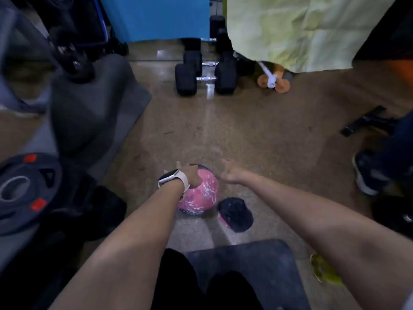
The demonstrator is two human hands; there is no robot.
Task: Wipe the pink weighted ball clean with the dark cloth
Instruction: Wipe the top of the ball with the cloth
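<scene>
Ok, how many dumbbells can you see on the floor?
2. The front dumbbell lies beyond the pink ball; the rear dumbbell sits directly behind it. Dark shapes farther back may be more.

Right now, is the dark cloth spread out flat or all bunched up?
Bunched up. The cloth lies in a crumpled lump on the floor, beside the pink ball.

Glossy marbled pink ball [202,191], crumpled dark cloth [235,217], polished speckled floor [257,135].
</scene>
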